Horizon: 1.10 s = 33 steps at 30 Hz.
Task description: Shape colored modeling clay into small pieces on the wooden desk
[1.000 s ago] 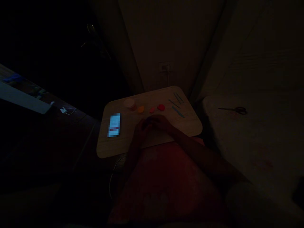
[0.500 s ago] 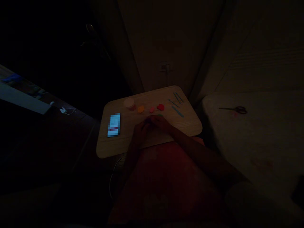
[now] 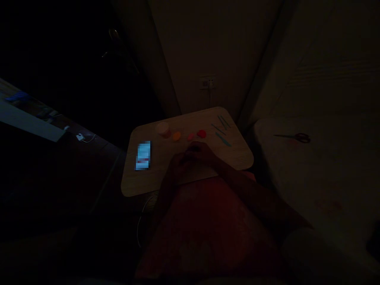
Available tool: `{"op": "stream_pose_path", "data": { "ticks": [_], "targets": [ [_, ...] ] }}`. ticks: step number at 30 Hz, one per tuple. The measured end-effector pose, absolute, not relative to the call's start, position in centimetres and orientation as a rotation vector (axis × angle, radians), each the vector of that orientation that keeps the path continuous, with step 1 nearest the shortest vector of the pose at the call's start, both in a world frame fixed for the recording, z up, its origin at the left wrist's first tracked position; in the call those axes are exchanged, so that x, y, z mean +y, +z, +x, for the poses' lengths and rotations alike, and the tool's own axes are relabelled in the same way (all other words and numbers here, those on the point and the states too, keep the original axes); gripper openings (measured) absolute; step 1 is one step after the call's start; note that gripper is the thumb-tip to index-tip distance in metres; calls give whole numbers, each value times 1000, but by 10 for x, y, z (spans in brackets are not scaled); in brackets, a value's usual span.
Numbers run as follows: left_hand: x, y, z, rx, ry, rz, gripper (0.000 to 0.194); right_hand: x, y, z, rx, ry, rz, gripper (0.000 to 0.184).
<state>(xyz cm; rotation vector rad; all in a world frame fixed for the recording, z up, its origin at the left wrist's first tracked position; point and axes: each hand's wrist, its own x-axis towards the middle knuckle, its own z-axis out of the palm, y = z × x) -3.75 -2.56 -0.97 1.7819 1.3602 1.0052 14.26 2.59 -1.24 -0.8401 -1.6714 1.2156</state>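
My left hand (image 3: 177,161) and my right hand (image 3: 203,152) meet over the near middle of a small wooden table (image 3: 157,180). Their fingers are curled together around a small, dark purplish lump of modelling clay (image 3: 189,149), mostly hidden and dim. Just beyond the fingers lie a pink lump (image 3: 190,136) and a red lump (image 3: 201,133) of clay. An orange lump (image 3: 177,136) sits further left, near a pale round tub (image 3: 163,128). Several teal modelling tools (image 3: 223,139) lie at the table's right.
A lit phone (image 3: 143,155), its screen blurred, lies at the table's left. Scissors (image 3: 301,137) rest on a pale padded surface (image 3: 297,170) to the right. Behind the table, a wall socket (image 3: 208,82) holds a plug and cable. The room is very dark.
My right hand has shifted slightly, its knuckles higher over the lump. A bit of green clay that showed beyond it is now hidden. The view has moved slightly.
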Motion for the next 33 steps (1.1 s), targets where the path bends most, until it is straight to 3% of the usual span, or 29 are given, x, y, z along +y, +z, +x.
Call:
{"op": "stream_pose_path", "data": {
  "ticks": [11,16,29,33],
  "targets": [
    [-26,2,-28,1374,907,1825,38,31,-16,143,-1543,1321,-861,30],
    [-26,-1,-30,1386,973,1763,34,32,-16,143,-1558,1327,-813,31],
    [-23,4,-33,1483,1140,1650,35,26,-13,145,-1854,1242,-696,55],
    [-24,3,-32,1492,1136,1622,35,26,-14,145,-1853,1214,-770,40]
  ]
}}
